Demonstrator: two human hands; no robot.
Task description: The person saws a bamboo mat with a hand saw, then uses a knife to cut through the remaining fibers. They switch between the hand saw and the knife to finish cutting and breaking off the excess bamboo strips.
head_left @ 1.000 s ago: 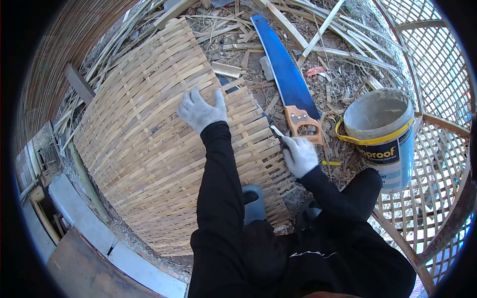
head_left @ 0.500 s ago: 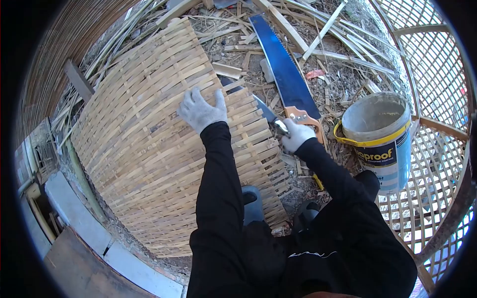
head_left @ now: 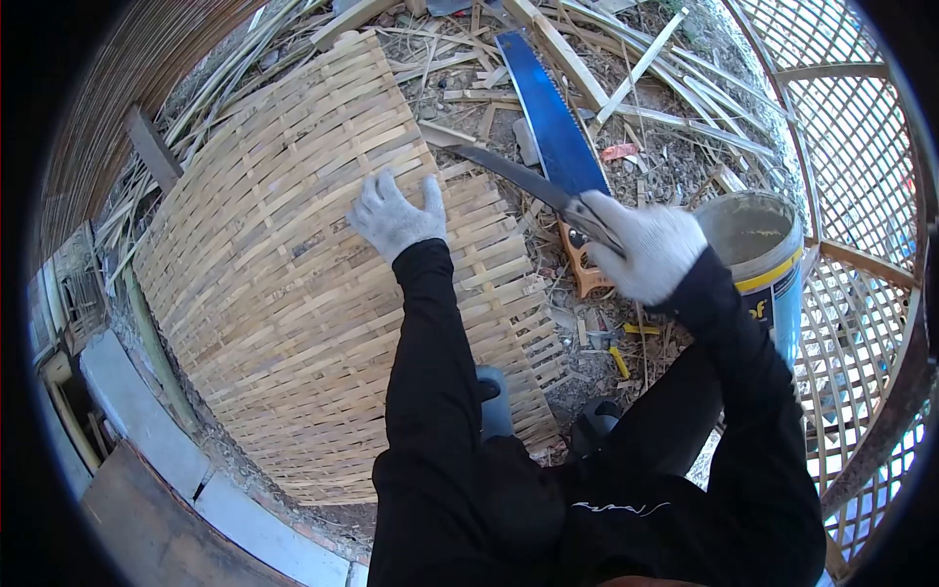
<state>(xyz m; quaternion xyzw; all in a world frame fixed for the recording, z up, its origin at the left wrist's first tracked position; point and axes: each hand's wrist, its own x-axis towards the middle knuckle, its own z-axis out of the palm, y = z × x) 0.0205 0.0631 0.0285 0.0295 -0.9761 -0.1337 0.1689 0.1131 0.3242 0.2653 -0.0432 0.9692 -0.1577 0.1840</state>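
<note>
A woven bamboo mat [head_left: 284, 254] spreads over the ground and under my left forearm. On its upper right part lies my left hand [head_left: 398, 217] in a pale glove, fingers spread, pressing on the weave. My gloved right hand [head_left: 650, 245] is wrapped around the handle of a long knife [head_left: 514, 174]. The dark blade points up and left, its tip over the mat's right edge. Along that edge the strips stick out as uneven loose ends. Beneath the knife, a blue-bladed handsaw [head_left: 553, 112] rests on the ground, its wooden handle [head_left: 585, 269] partly covered by my right hand.
A coating bucket [head_left: 790, 308] stands to the right, partly hidden by my right arm. Behind it curves a lattice panel [head_left: 846, 147]. Split bamboo strips [head_left: 636, 68] litter the ground at the top. Grey slabs [head_left: 147, 411] edge the lower left. Small yellow pieces [head_left: 620, 363] lie near my feet.
My right hand has risen with the knife and moved right, toward the camera; the blade now shows above the mat's edge. My left hand stays in place on the mat.
</note>
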